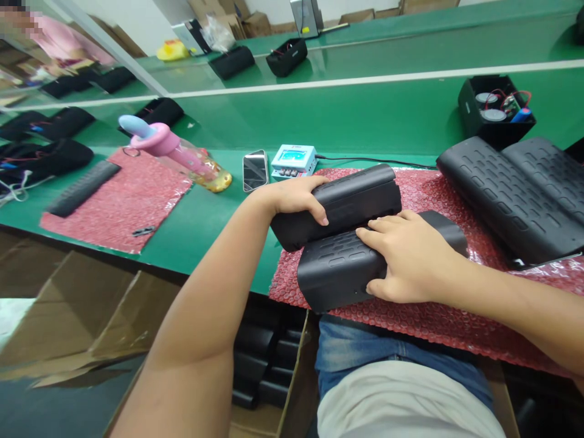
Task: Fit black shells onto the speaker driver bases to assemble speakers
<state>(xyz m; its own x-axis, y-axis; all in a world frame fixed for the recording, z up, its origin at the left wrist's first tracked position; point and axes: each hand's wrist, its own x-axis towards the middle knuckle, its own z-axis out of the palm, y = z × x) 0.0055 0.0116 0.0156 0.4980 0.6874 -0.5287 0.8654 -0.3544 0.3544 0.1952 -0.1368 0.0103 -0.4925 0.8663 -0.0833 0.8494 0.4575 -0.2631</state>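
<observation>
Two black speaker housings lie side by side on a red bubble-wrap sheet (429,316) at the bench's near edge. My left hand (296,198) is closed over the left end of the farther housing (351,198), which has a smooth face. My right hand (408,255) grips the nearer housing (333,274), fingers curled over its top edge; this one has a pattern of slots. The two housings touch along their long sides.
Two more slotted covers (515,194) lie to the right, an open housing with wiring (495,109) behind them. A phone (255,170) and a small tester box (293,161) sit ahead. A pink water bottle (164,146) lies on another red sheet (118,201). A carton of black parts (264,371) stands below the bench.
</observation>
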